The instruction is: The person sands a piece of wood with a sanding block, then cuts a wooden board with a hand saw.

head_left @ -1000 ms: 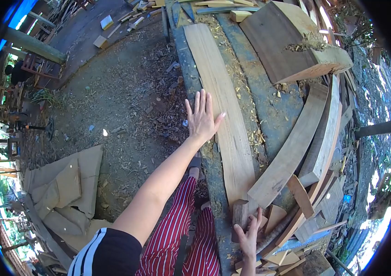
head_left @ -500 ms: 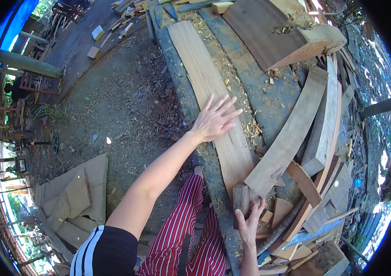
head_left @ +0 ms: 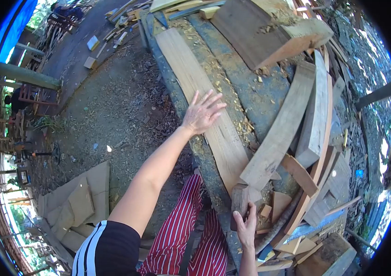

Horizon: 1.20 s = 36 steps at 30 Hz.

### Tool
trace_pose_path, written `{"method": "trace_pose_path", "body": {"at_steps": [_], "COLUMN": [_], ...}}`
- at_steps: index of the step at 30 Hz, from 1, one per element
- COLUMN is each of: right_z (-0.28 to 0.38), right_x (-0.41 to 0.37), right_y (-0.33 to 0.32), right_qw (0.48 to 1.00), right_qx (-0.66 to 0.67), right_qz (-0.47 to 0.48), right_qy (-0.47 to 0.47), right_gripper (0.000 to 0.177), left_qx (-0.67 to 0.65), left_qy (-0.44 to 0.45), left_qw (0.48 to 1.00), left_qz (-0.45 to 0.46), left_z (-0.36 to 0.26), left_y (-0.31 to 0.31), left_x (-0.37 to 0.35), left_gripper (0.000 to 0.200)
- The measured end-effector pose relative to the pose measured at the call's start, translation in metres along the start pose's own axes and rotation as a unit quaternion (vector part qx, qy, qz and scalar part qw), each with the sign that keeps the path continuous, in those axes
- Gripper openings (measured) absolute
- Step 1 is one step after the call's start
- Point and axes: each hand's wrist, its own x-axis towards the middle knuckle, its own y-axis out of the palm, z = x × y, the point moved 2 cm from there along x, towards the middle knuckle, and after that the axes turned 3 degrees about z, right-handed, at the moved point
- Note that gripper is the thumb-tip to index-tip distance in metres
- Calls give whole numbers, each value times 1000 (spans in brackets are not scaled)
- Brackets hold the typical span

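Note:
My left hand (head_left: 203, 114) lies flat with fingers spread on a long, pale wooden plank (head_left: 225, 147), which runs along the near edge of the workbench. At the plank's lower end, my right hand (head_left: 246, 225) grips a small, dark-faced wooden block (head_left: 239, 198) between thumb and fingers. Part of the block is hidden by that hand. A curved wooden board (head_left: 280, 131) slants down from the upper right, its lower end beside the block and the plank.
Sawdust and chips cover the workbench (head_left: 255, 103). A big wooden piece (head_left: 246, 34) stands at its far end. Curved pieces (head_left: 313, 115) and offcuts (head_left: 306, 246) pile up at right. Cardboard sheets (head_left: 80, 202) lie on the littered ground at left.
The whole view has shifted slightly, so the bench and wood appear further left. My left hand still rests on the plank, and my right hand stays at the block.

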Motion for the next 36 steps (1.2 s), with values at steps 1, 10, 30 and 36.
{"method": "trace_pose_path", "body": {"at_steps": [1,10,30,36], "right_z": [7,-7,3,1], "right_x": [-6,-64,-57,14], "right_y": [0,-20,-4,-3], "right_qw": [998,969,995,916], "right_qx": [64,231,-68,-299], "right_qz": [13,-1,-6,-118], "right_qy": [20,85,68,-240], "right_gripper": [59,54,57,50], "left_qx": [-10,-266,-450,-302], "left_qy": [9,-67,-92,105], "left_qw": [1000,947,888,948], "left_qz": [5,170,-23,-11], "left_z": [-2,-177,-269,-254], "left_y": [-3,-13,-25,-35], "left_x": [3,2,-74,-153], "left_gripper": [37,64,49,49]}}
